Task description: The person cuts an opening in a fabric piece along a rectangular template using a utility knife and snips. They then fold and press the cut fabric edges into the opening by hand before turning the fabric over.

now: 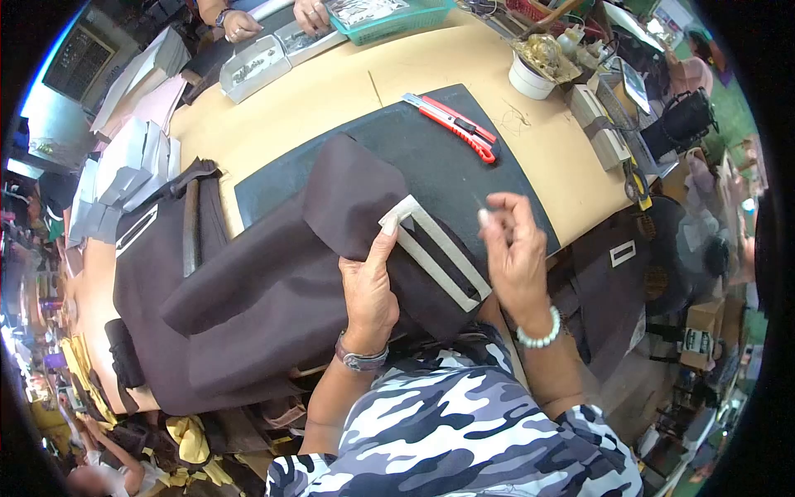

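Note:
Dark brown fabric (257, 306) lies folded over the table's front and reaches toward my body. On it is a pale rectangular frame (451, 269) around a dark slot. My left hand (368, 294) grips the fabric at the frame's upper left corner, thumb on top and fingers hidden underneath. My right hand (515, 248) hovers just right of the frame, apart from it, thumb and fingertips drawn together. A faint thin line shows near those fingertips, too blurred to name. A red utility knife (455, 126) rests on the black cutting mat (281, 178) beyond the fabric.
Another dark piece with a pale slot (137, 228) lies left, under a dark bar (191, 224). White boxes (124, 170) are stacked behind it. Across the table, another person's hands (242, 26) are over metal trays (255, 70) beside a green basket (389, 23). Yellow-handled scissors (638, 184) hang right.

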Demonstrator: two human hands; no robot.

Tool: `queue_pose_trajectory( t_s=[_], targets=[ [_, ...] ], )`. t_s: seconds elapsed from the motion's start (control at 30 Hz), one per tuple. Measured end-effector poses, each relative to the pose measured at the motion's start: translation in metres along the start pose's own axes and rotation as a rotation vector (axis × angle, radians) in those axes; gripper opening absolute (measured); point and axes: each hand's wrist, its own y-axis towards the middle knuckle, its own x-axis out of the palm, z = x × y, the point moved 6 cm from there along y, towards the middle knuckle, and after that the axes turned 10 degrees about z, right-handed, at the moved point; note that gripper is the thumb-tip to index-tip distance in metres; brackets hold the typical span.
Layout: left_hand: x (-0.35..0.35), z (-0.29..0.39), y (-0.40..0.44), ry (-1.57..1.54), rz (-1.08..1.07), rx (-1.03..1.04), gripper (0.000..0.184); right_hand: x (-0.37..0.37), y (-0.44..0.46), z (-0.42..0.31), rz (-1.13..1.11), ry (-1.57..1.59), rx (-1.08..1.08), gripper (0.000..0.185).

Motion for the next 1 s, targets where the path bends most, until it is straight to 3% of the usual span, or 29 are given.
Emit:
queue_pose_trajectory(
  t_s=[0.1, 0.13, 0.23, 0.33, 0.43, 0.57, 0.77, 0.87, 0.97, 1.0],
  targets=[
    [-0.003, -0.001, 0.002, 0.010, -0.033, 0.022, 0.034, -0.004, 0.023, 0.016, 0.055, -0.498, -0.404, 0.023],
    [-0.003, 0.001, 0.001, 0.012, -0.041, 0.035, 0.034, 0.002, 0.026, 0.025, -0.028, -0.561, -0.422, 0.022],
    [-0.001, 0.003, -0.001, 0.017, -0.057, 0.061, 0.033, 0.002, 0.028, 0.003, 0.030, -0.518, -0.613, 0.022],
    [0.000, 0.002, -0.003, 0.013, -0.084, 0.052, 0.032, 0.006, 0.025, -0.044, -0.186, -0.095, -0.657, 0.022],
    [0.003, 0.004, -0.005, -0.002, -0.127, 0.053, 0.031, 0.021, 0.013, -0.064, -0.290, -0.085, -0.857, 0.028],
    [0.003, 0.007, -0.008, 0.037, -0.135, 0.098, 0.031, 0.032, 0.016, -0.064, -0.292, -0.010, -0.962, 0.017],
    [0.002, 0.010, -0.009, 0.060, -0.170, 0.061, 0.029, 0.045, 0.026, -0.068, -0.375, 0.126, -0.876, 0.014],
    [-0.001, 0.009, -0.010, 0.034, -0.168, -0.003, 0.029, 0.061, 0.036, -0.058, -0.561, 0.224, -0.560, 0.016],
    [-0.006, 0.009, -0.011, 0.055, -0.140, -0.053, 0.029, 0.079, 0.034, -0.044, -0.722, 0.325, 0.029, 0.016],
    [-0.007, 0.008, -0.012, 0.067, -0.128, -0.071, 0.030, 0.082, 0.034, -0.043, -0.719, 0.373, 0.077, 0.014]
  ],
)
